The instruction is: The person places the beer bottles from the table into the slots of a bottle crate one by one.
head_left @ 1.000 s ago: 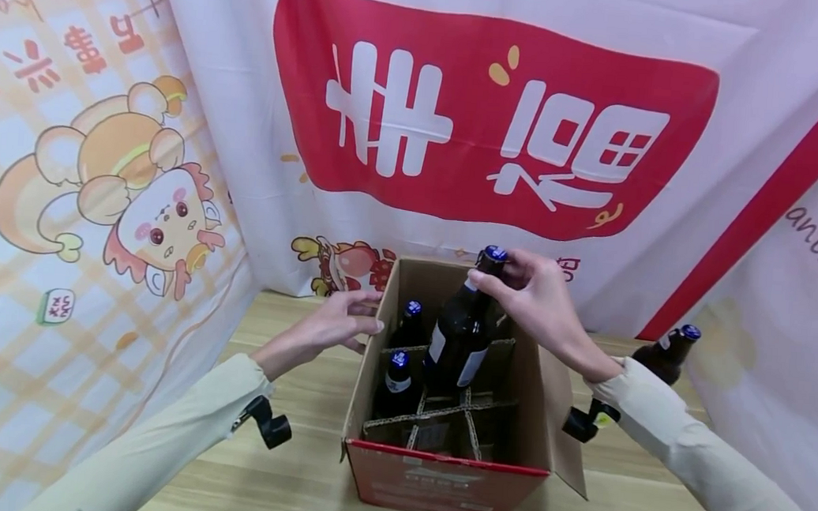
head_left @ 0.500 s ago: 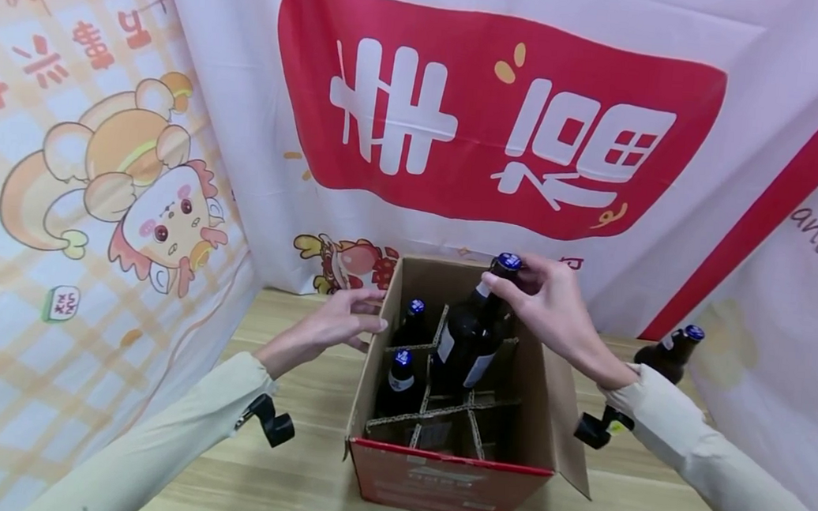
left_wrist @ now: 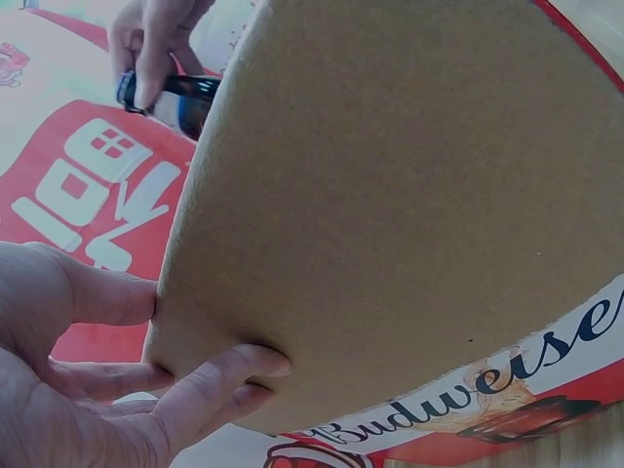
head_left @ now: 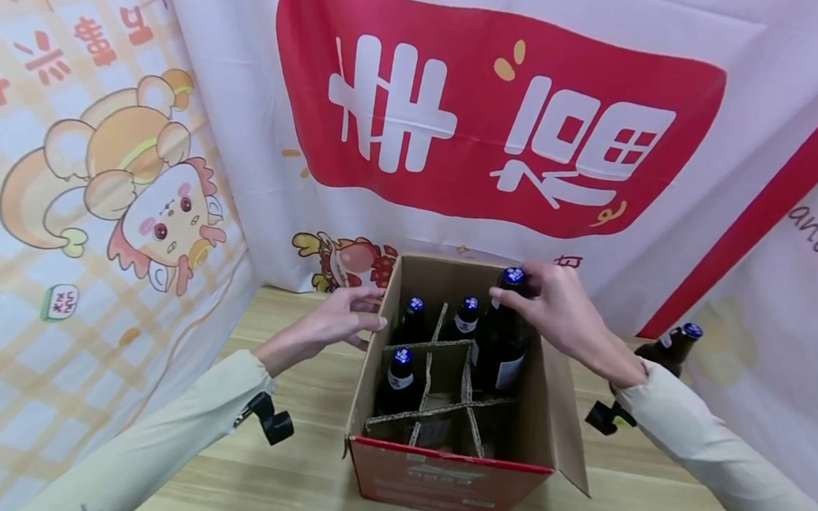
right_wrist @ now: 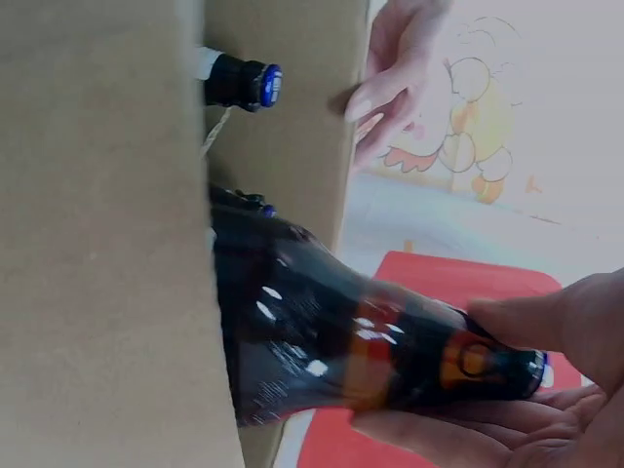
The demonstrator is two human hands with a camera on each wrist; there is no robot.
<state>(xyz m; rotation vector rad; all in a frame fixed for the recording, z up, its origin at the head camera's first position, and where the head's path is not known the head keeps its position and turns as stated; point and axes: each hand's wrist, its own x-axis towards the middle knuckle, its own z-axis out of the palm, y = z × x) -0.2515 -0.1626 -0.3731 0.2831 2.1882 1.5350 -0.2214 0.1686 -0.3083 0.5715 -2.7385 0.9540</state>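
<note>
My right hand (head_left: 561, 318) holds a dark beer bottle (head_left: 502, 345) by its neck, near the blue cap. The bottle stands slightly tilted, its lower part inside a cardboard box (head_left: 446, 480), at the right side of the divider grid (head_left: 441, 410). My left hand (head_left: 329, 325) grips the box's left wall near the back corner; in the left wrist view its fingers (left_wrist: 229, 375) press on the brown cardboard. Other blue-capped bottles stand in the box: one at back left (head_left: 413, 327), one at back middle (head_left: 463, 323), one at middle left (head_left: 400, 389). The held bottle's base is hidden.
Another dark bottle (head_left: 667, 349) stands on the wooden table (head_left: 272, 475) right of the box, partly behind my right forearm. An open flap (head_left: 568, 425) slants outward on the box's right side. Printed cloths (head_left: 237, 61) hang at the back and sides.
My right hand has carried the bottle rightward and a little lower, from over the middle compartments to the right side. The back middle bottle now shows. The left hand keeps its place.
</note>
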